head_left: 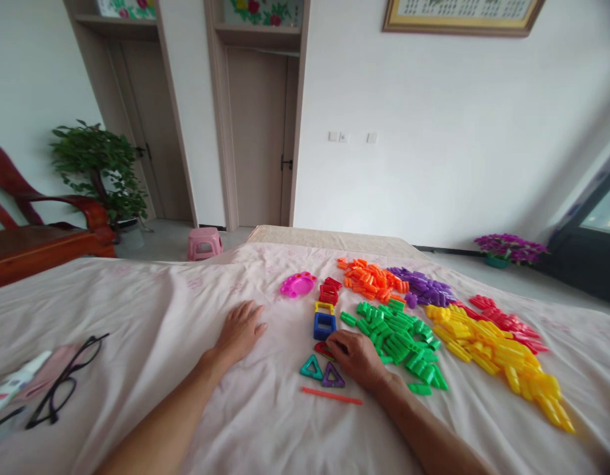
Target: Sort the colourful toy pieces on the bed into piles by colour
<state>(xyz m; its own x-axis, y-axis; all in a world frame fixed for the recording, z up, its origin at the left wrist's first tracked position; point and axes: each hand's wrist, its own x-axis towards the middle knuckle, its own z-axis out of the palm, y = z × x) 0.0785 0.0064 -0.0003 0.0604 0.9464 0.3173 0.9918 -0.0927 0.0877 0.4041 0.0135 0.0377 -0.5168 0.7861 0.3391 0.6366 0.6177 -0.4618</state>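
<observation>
My left hand (239, 330) lies flat on the pale cloth, fingers spread, holding nothing. My right hand (357, 356) is curled, its fingertips on the right side of a red frame-shaped magnetic tile (322, 348), which they partly cover. Just beyond it lie blue square tiles (324, 334), a yellow square tile (325, 304) and red square tiles (328, 297), in a column. Nearer to me are a teal triangle tile (310, 377), a purple triangle tile (333, 384) and a thin orange stick (332, 396).
Piles of green (403, 336), orange (368, 280), purple (426, 288), yellow (492, 349) and red (510, 322) plastic pieces spread to the right. A pink palette-like dish (298, 285) sits farther back. Black glasses (62, 389) and a white tube (18, 384) lie at left.
</observation>
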